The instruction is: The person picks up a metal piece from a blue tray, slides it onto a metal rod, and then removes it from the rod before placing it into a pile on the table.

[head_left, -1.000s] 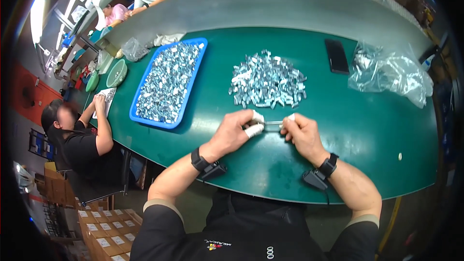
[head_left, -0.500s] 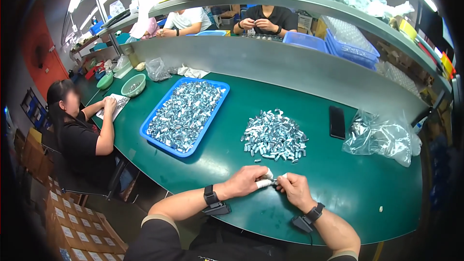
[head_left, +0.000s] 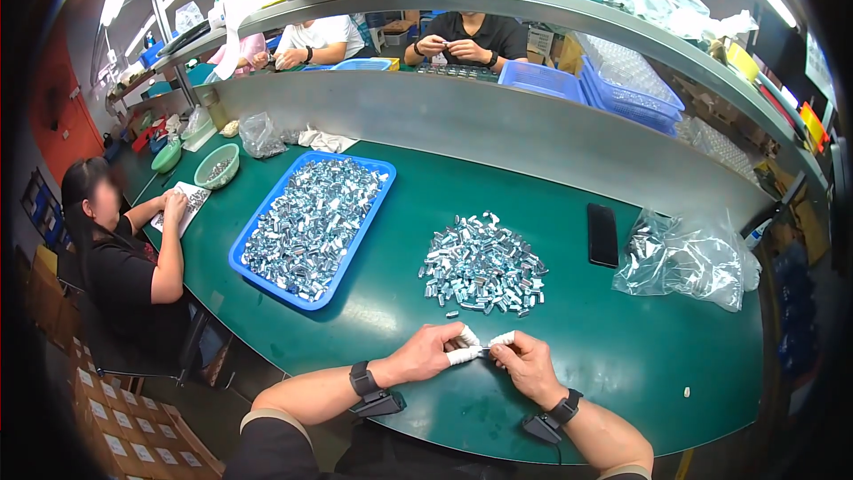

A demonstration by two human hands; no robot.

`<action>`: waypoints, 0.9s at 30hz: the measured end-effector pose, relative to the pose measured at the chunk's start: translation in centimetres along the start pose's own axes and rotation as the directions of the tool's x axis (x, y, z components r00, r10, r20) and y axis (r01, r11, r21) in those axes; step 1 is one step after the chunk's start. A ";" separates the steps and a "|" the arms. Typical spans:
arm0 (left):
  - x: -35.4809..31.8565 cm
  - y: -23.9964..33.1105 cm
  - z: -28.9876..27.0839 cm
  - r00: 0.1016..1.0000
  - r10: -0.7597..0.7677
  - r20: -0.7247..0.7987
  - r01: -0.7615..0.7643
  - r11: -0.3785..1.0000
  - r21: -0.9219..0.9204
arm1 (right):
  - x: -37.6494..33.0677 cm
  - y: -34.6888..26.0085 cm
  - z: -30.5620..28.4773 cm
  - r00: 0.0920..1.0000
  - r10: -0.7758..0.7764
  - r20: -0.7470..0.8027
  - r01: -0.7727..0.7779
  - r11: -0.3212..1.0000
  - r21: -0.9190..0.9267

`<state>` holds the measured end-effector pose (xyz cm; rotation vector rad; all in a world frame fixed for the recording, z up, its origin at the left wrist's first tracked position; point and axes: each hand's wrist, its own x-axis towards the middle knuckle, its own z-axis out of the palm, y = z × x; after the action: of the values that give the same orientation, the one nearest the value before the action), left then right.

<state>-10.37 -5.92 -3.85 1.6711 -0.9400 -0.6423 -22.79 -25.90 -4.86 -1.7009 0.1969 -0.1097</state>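
Above the near edge of the green table, my left hand (head_left: 428, 355) and my right hand (head_left: 532, 370) meet fingertip to fingertip. Both are closed in a pinch on a small metal piece (head_left: 484, 351), mostly covered by the fingers. White wraps cover the thumb and a finger of my left hand and one finger of my right. Just beyond them lies a loose pile of small shiny metal pieces (head_left: 484, 265), with one stray piece (head_left: 452, 314) at its near edge. A blue tray (head_left: 311, 304) heaped with similar pieces stands to the left.
To the right lie a black phone (head_left: 602, 236) and a clear plastic bag (head_left: 684, 267). A co-worker (head_left: 124, 258) sits at the left near a green bowl (head_left: 218, 167). A metal partition (head_left: 498, 138) with a shelf above closes off the back; people work behind it.
The whole view has shifted slightly, moving the table things left and down in the picture. My right index finger has straightened, showing its white wrap; both hands still pinch together.
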 end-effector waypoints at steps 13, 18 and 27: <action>-0.2 0.5 -0.2 0.996 -0.087 0.019 0.088 0.995 -0.045 | -0.2 0.0 -0.3 1.000 0.018 -0.016 -0.017 0.995 0.096; 0.0 0.2 -0.1 0.996 -0.087 0.031 0.089 0.994 -0.069 | -0.4 -1.0 -0.2 0.996 0.086 -0.031 -0.082 0.989 0.122; 0.0 0.4 -0.4 0.995 -0.091 0.050 0.095 0.991 -0.089 | -0.2 -0.8 0.2 0.997 0.050 -0.051 -0.043 0.992 0.123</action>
<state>-10.18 -5.77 -3.37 1.6318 -0.8560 -0.7787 -22.90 -25.56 -4.13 -1.5721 0.2650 -0.1305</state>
